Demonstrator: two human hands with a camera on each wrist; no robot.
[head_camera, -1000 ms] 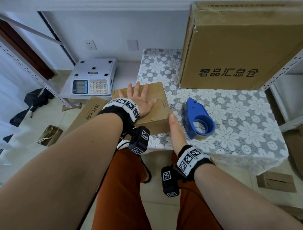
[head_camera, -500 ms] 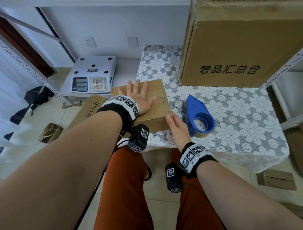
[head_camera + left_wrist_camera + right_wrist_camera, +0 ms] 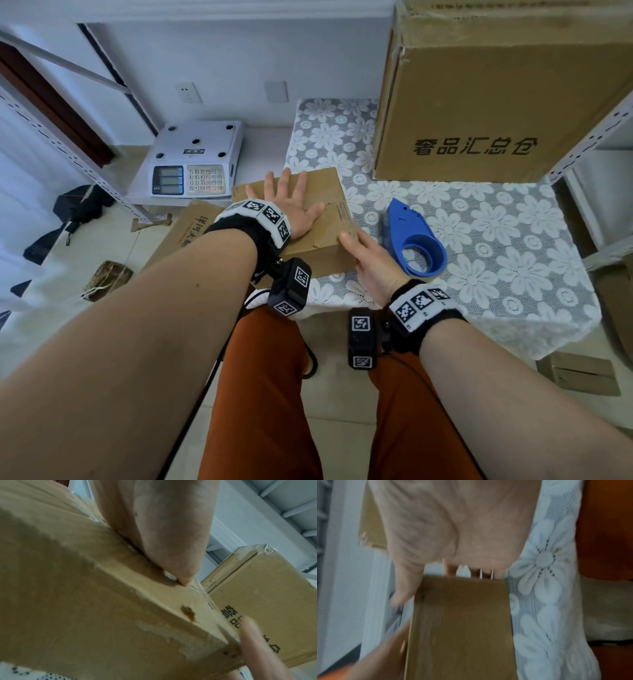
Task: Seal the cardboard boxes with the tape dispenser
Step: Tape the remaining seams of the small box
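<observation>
Left hand [image 3: 297,208] flat, fingers spread, pressing down on top of the small brown cardboard box [image 3: 329,219]; gripping nothing. Right hand [image 3: 371,262] open too, straight fingers against the box's near right corner. Box at the front left edge of the floral-clothed tabletop [image 3: 496,260], flaps closed, no tape visible. Probably light and stiff, worn at the edges, liable to slide on the cloth: best steadied from above. Blue plastic tape dispenser [image 3: 412,236] just right, untouched; looped handle the likely hold.
</observation>
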